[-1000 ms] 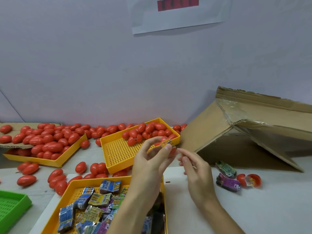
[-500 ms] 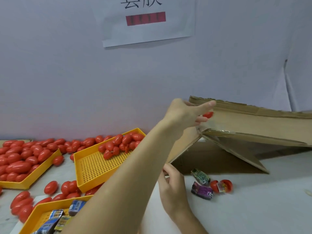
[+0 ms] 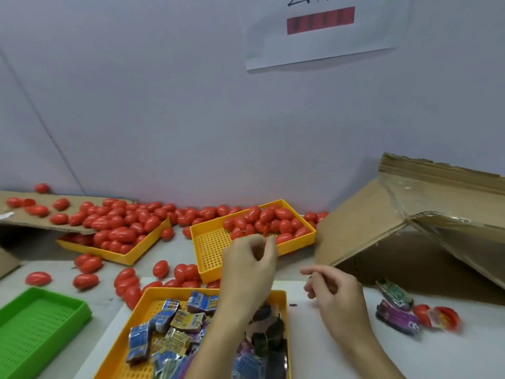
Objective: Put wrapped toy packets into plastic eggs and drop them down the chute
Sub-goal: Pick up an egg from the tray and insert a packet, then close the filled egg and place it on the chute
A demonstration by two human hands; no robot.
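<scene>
Item 1: my left hand (image 3: pixel 250 265), raised over the near yellow tray (image 3: pixel 153 305), fingers loosely curled, thumb and forefinger close together near the front edge of the far yellow tray (image 3: pixel 213 250). Blurred; couldn't tell whether anything was pinched there.

Item 2: my right hand (image 3: pixel 334 289), over the white table (image 3: pixel 451 351), just right of the near tray. Fingers half curled, forefinger stretched toward the left hand, nothing visible in it.

Item 3: near yellow tray, perforated, holding wrapped toy packets (image 3: pixel 175 321) (blue, yellow, purple wrappers, heaped, approx. a dozen or more; my left forearm covered the right part).

Item 4: far yellow tray, tilted, red plastic eggs (image 3: pixel 269 218) piled at its back end, front half bare mesh.

Item 5: third yellow tray (image 3: pixel 128 255) at left, full of red eggs, partly under a cardboard sheet (image 3: pixel 35 220) that also carried eggs. More eggs loose on the table btwn the trays.

Item 6: green tray (image 3: pixel 35 329), bottom left.

Item 7: cardboard chute (image 3: pixel 369 222), right, folded box flap w/ clear tape, sloping off frame.

Item 8: beside the chute's foot, two loose packets, one green (image 3: pixel 393 294), one purple (image 3: pixel 396 318), and an opened red egg (image 3: pixel 437 317) w/ a packet lying in it.

Item 9: paper notice (image 3: pixel 322 31) on the wall above.
</scene>
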